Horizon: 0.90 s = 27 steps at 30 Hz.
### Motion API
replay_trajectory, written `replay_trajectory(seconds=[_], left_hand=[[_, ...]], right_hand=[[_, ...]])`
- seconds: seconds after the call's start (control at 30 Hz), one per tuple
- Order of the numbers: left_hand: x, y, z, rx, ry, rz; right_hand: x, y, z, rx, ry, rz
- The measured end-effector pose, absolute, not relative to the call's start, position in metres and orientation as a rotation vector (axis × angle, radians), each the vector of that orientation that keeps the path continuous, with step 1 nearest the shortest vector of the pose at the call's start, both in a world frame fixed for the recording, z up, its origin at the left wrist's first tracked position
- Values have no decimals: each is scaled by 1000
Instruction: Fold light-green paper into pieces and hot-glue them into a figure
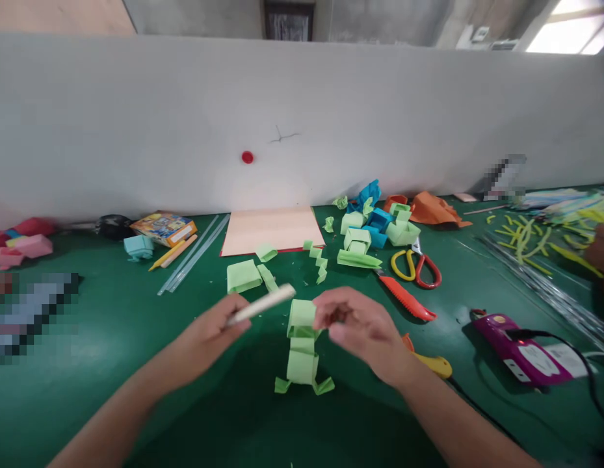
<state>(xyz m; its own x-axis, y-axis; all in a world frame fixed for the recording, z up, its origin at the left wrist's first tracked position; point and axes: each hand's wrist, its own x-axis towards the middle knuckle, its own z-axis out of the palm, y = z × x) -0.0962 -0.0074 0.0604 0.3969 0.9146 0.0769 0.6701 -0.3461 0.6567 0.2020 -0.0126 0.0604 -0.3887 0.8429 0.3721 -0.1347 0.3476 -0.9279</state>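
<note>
My left hand (pixel 218 335) is closed around a slim pale stick (pixel 265 304), whose end points up and to the right. A light-green folded-paper figure (pixel 302 365) with two small splayed feet lies on the table between my hands. My right hand (pixel 360 328) is at the upper right of this figure, its fingers curled and the thumb apart. Its fingertips overlap the paper's edge in view; I cannot tell if they touch it. Just beyond lie a green paper box shape (pixel 243 276), a green strip (pixel 267 278) and a zigzag green strip (pixel 320 263).
Several green and blue paper pieces (pixel 378 221), scissors (pixel 416 266), a red-handled cutter (pixel 406 298), a yellow-handled glue gun (pixel 433 365) and a purple power strip (pixel 519 348) with cords lie to the right. A crayon box (pixel 164 227) is at left. Another person's hand (pixel 603 250) shows at the right edge.
</note>
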Motion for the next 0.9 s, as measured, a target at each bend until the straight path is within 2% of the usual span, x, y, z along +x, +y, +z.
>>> replay_trajectory(seconds=[0.13,0.3,0.53,0.7,0.8,0.9], left_hand=[[-155,27,49,2103,1742,1066],[-215,35,42,2105,2169,1275],[-264,34,21,2436,2419,1026],[-276,36,16,2414,2481,933],[-271,36,21,2229,2591,749],[-256,39,29,1838,2764,383]], right_hand=[[207,0,57,-797,-1131,1331],[208,5,55,-899,-1101,1332],[211,7,43,-959,-1184,1327],[211,8,41,-925,-1214,1347],[210,8,41,-888,-1228,1387],[209,7,41,-864,-1232,1392]])
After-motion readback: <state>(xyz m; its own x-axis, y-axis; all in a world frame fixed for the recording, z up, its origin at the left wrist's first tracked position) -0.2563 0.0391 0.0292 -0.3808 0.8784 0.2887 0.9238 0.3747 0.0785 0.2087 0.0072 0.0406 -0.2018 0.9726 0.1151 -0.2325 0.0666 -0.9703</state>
